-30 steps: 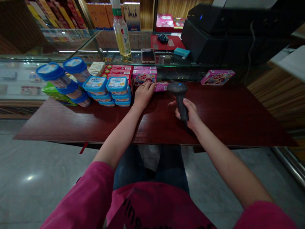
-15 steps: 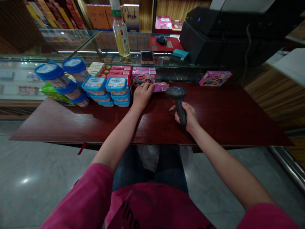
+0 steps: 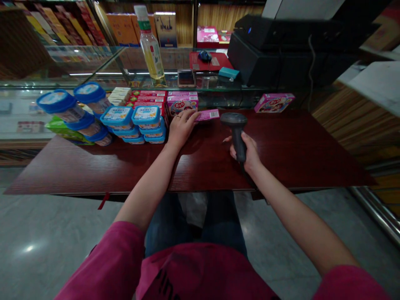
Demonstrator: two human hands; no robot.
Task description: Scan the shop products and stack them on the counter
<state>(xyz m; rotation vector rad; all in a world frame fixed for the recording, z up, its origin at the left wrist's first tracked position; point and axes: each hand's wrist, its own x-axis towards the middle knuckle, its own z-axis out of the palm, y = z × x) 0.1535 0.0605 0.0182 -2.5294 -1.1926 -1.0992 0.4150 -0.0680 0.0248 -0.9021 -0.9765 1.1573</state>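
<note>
Two bare hands are working over a dark red table, whose near edge is running straight across in front of the person's legs. Wood is spreading from the right hand out to the slanting right edge, giving that arm wide room, with an upright pink box standing near the far edge. On the other side, stacked blue-lidded tubs are standing just left of the left hand, leaving it little room that way; leaning blue-topped jars are crowding the left end beyond them. A glass counter is bounding the far side.

The left hand is holding a small pink carton by its left end, fingers bending over it and thumb hidden. The carton's right end is jutting out toward the right hand, which is gripping the handle of a black scanner with one finger extending. The scanner's head is hovering just right of the carton, apart from it, and a dark cord is trailing past the wrist.

On the carton's exposed end, a white barcode label is showing. White characters are running across the pink boxes behind the left hand, too small to read. Black letters on the person's pink top are disappearing into folds.
</note>
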